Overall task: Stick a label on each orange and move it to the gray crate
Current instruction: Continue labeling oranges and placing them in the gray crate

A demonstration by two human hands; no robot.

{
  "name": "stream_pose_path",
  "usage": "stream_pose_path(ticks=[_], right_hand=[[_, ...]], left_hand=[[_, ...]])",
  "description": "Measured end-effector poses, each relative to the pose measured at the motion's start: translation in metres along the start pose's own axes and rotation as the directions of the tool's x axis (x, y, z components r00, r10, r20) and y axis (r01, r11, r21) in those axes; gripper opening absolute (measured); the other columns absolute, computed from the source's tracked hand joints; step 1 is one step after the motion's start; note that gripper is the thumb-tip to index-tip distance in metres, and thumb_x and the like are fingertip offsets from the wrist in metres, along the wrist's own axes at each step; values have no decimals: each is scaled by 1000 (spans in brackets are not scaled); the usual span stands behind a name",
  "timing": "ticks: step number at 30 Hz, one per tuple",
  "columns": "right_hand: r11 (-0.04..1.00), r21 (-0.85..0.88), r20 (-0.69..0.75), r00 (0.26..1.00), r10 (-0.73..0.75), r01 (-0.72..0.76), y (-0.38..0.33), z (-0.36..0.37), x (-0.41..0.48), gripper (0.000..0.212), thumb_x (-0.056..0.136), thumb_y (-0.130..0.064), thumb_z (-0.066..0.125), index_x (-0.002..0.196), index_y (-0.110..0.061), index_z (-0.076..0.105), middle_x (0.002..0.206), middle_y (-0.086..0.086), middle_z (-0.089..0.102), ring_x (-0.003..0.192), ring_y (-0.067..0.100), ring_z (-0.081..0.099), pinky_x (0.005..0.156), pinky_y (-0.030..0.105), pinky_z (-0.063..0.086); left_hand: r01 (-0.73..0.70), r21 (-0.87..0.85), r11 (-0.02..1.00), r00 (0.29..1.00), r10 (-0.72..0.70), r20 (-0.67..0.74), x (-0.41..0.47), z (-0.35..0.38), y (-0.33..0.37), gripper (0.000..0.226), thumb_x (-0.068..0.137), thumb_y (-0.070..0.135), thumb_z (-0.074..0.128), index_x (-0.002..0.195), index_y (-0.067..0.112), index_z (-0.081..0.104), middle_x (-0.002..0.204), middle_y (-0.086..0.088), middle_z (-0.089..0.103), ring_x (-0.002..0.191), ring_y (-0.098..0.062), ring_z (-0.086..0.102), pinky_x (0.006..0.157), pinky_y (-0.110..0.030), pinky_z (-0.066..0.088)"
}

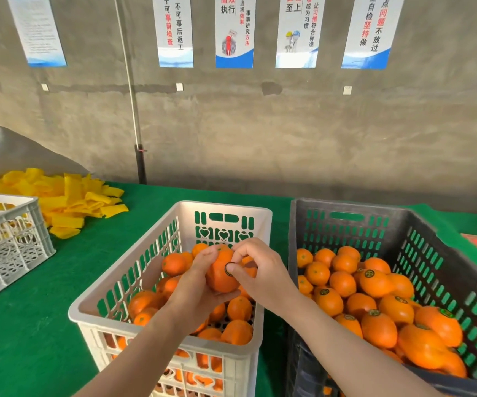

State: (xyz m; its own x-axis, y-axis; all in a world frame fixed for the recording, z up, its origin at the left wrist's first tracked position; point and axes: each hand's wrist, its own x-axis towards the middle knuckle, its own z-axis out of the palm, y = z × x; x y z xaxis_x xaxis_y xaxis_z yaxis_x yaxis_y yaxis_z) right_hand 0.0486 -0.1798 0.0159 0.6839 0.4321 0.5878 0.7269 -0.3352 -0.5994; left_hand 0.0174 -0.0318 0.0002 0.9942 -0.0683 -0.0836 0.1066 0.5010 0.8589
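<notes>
Black-ringed round label point(227, 267) on glossy orange point(219, 281)

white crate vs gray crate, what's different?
Colour: the white crate is white, the gray crate dark gray.
Labels: gray crate oranges carry round dark labels; loose white crate oranges show none.
Hands: the left hand holds an orange over the white crate, the right hand pinching a label onto it; the gray crate sits to its right.
Shared: slotted plastic, on green cloth.
</notes>
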Motion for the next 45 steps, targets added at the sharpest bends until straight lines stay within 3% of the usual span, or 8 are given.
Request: stream_pose_path(ticks=[8,15,18,23,29,35,41,45], right_hand=[[978,146,66,987,143,-151,-33,-11,-15,57,81,-47,64,130,-33,38,124,-11,50,111,-1,48,87,20,48],[987,4,-151,976,159,-160,-50,-80,-33,69,68,-25,82,126,-28,45,120,-12,50,108,4,50,89,24,47],[939,20,-261,905,336,-343,-33,-124,-36,64,67,-20,83,120,-23,47,116,-4,53,105,12,52,85,26,43],[707,-391,-43,779,625,-589,24,-168,-61,63,62,-23,84,113,-18,49,110,2,55,98,17,54,79,31,46],[564,-760,357,519,777,-322,65,-156,-76,71,67,-23,82,128,-20,46,122,5,55,107,23,53,73,27,39],[538,-813,379,499,779,-224,85,-143,-80,87,79,-14,74,148,-13,21,140,13,46,123,30,48,85,28,41],[808,-460,-208,929,305,-368,31,-151,-86,41,86,-16,67,123,-3,55,118,14,61,103,22,60,89,33,47],[980,-183,-303,943,-135,81,-23,-121,-147,12,90,-15,56,82,-8,62,71,-1,59,62,3,51,56,14,40]], left_hand=[[-59,-80,995,998,59,8,-25,19,13,45,79,46,55,115,18,61,103,-12,73,90,-26,72,61,-37,59],[-189,156,970,977,170,127,-39,86,-6,55,81,61,36,128,34,46,118,-2,67,107,-18,66,89,-35,54],[-373,453,809,927,342,153,-34,115,-34,46,99,30,38,143,27,25,121,-3,61,105,-15,61,96,-31,45],[-400,910,104,896,255,364,-10,131,-81,55,95,4,45,147,16,30,144,-7,42,131,-24,39,109,-36,34],[-376,926,-25,903,213,373,-3,127,-85,43,95,3,45,137,11,44,135,-10,50,125,-26,43,104,-38,37],[-337,942,-12,922,199,332,-8,130,-81,40,95,2,46,134,12,48,134,-8,52,124,-24,45,104,-37,39],[-322,946,41,923,237,304,-16,134,-76,30,98,10,47,127,9,55,124,-10,58,114,-24,54,98,-36,44],[-354,935,20,906,257,338,-21,134,-78,27,97,13,46,121,7,59,117,-11,63,108,-25,57,90,-34,45]])
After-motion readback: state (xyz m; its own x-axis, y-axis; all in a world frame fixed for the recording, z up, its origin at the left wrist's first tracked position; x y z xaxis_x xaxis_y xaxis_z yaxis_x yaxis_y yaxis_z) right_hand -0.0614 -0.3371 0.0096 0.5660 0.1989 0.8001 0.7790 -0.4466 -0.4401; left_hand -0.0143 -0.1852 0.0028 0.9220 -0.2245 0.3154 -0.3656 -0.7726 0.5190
